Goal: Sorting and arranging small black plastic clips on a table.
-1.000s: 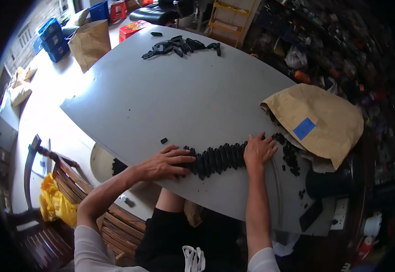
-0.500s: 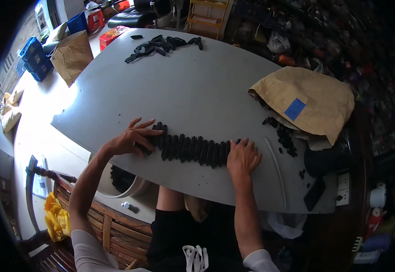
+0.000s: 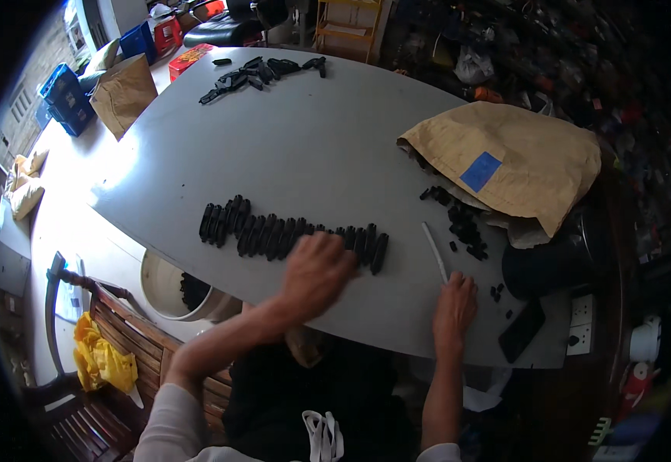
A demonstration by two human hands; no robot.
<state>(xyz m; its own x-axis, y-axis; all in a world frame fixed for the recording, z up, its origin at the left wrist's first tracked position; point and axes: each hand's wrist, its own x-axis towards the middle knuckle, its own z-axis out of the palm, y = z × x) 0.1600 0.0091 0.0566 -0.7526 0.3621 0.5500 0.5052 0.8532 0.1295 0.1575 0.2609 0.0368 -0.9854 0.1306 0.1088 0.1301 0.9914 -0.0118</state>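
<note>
A row of long black plastic pieces (image 3: 257, 235) lies side by side along the near part of the grey table. Over the row's right half hovers my left hand (image 3: 318, 269), knuckles up and smeared by motion. Its fingers are mostly hidden, so I cannot tell whether it touches or holds a piece. Farther right, my right hand (image 3: 455, 304) is closed around the near end of a thin white strip (image 3: 434, 250), which lies on the tabletop and points away from me.
Small black parts (image 3: 466, 231) spill beside a brown paper bag (image 3: 535, 158) with a blue patch. A black phone-like slab (image 3: 522, 331) lies at the near right. More black pieces (image 3: 258, 73) sit at the far edge. Below the table's left edge stands a white bucket (image 3: 158, 281).
My left hand has moved right from the row's left end to over its right half. My right hand has left the row's right end and taken hold of the white strip.
</note>
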